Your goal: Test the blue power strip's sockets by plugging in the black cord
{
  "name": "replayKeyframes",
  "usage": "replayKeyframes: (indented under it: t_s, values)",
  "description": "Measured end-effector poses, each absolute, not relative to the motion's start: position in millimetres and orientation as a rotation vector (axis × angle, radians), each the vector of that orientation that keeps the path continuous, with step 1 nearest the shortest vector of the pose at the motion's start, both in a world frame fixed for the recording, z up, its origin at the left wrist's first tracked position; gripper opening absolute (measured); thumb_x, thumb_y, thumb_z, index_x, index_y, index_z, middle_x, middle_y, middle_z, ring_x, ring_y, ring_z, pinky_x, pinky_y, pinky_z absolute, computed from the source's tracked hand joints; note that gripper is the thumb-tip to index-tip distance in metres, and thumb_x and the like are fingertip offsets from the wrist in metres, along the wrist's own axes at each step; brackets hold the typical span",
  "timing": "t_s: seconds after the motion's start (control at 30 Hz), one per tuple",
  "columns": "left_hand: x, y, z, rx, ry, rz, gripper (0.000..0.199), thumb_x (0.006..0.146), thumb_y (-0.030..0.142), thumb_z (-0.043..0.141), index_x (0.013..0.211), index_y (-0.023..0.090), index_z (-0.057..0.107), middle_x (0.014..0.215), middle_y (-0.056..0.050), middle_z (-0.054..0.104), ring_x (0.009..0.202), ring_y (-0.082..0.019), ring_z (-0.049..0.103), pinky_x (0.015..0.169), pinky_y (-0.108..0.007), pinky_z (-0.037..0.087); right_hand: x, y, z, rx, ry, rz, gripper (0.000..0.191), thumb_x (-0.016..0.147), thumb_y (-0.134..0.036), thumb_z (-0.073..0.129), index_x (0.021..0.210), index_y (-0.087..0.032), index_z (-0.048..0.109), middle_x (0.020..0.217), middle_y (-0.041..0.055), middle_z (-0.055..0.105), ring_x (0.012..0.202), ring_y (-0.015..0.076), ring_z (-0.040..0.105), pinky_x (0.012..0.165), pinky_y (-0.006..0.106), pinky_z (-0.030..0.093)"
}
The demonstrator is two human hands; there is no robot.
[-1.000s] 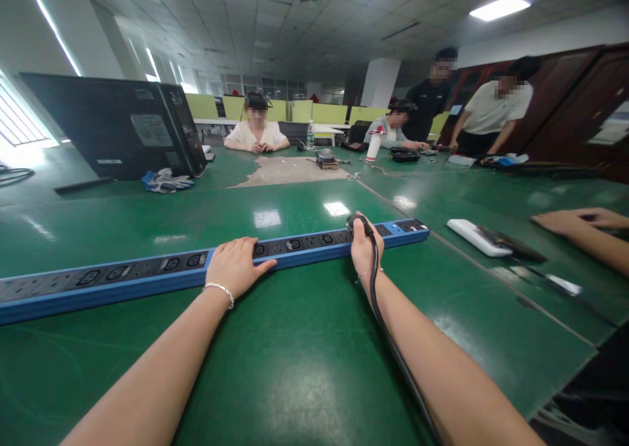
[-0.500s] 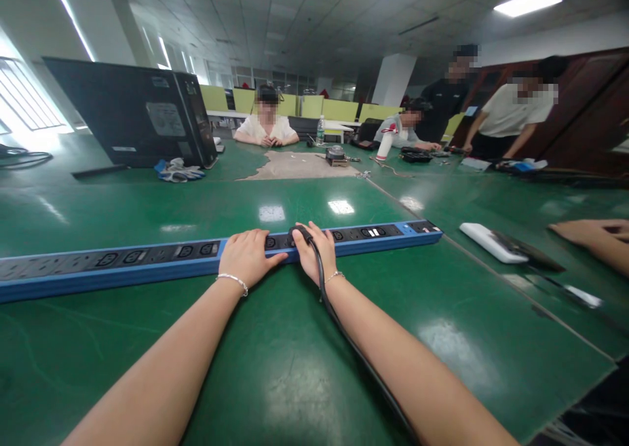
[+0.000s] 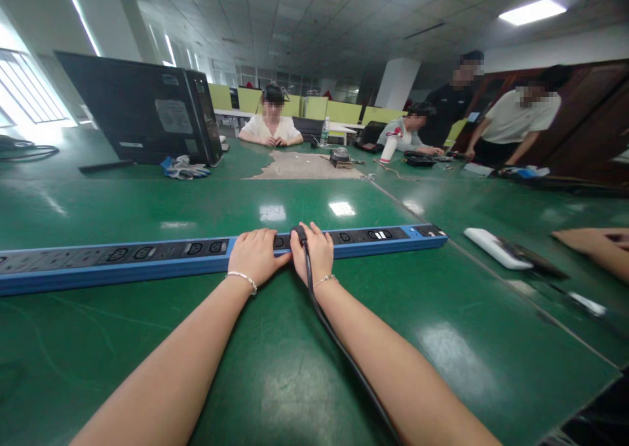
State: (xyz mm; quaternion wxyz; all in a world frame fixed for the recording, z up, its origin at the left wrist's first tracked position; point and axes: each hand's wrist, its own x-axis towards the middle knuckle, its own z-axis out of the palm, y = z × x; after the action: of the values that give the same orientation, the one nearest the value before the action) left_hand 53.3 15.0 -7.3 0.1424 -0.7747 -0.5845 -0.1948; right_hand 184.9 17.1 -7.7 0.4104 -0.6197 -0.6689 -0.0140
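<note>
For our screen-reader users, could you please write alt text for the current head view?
A person's left hand rests on a long blue-edged power strip while the right hand holds a black plug at its sockets. Beyond the green table sits a dark computer case; other people work nearby.

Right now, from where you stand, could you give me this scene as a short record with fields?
left hand: laid across blue power strip
right hand: holding black plug at the strip
plug fully in: cannot tell
cord: runs toward the viewer
table: green
beside computer case: gloves
</note>
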Motion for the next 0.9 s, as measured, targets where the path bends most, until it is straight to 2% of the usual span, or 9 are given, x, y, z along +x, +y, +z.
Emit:
replayKeyframes:
  t_s: [0.43, 0.7, 0.9]
  values:
    - [54, 13, -3, -2.253, -1.689, -0.555, 0.052, 0.081, 0.053, 0.045, 0.114, 0.014, 0.056, 0.113, -0.012, 0.065, 0.105, -0.027, 0.058, 0.091, -0.039, 0.038, 179, 17, 0, -1.641, -1.794, -0.136, 0.033, 0.092, -0.034, 0.042, 0.108, -0.017, 0.065, 0.103, 0.0088, 0.070, 0.115, 0.0217, 0.055, 0.106, 0.043, 0.023]
    - [53, 14, -5, -2.234, -1.695, -0.532, 0.048, 0.083, 0.048, 0.043, 0.113, 0.014, 0.057, 0.114, -0.012, 0.065, 0.105, -0.026, 0.058, 0.092, -0.037, 0.038, 177, 15, -13, -1.594, -1.843, -0.196, 0.038, 0.093, -0.034, 0.041, 0.121, -0.014, 0.057, 0.115, 0.0094, 0.066, 0.116, 0.0230, 0.054, 0.107, 0.044, 0.022]
    - [53, 14, -5, -2.245, -1.685, -0.533, 0.051, 0.083, 0.051, 0.041, 0.114, 0.013, 0.057, 0.115, -0.013, 0.065, 0.106, -0.026, 0.058, 0.092, -0.038, 0.038, 176, 15, -10, -1.633, -1.792, -0.170, 0.038, 0.093, -0.035, 0.040, 0.119, -0.014, 0.059, 0.113, 0.0101, 0.067, 0.113, 0.0223, 0.057, 0.105, 0.042, 0.027]
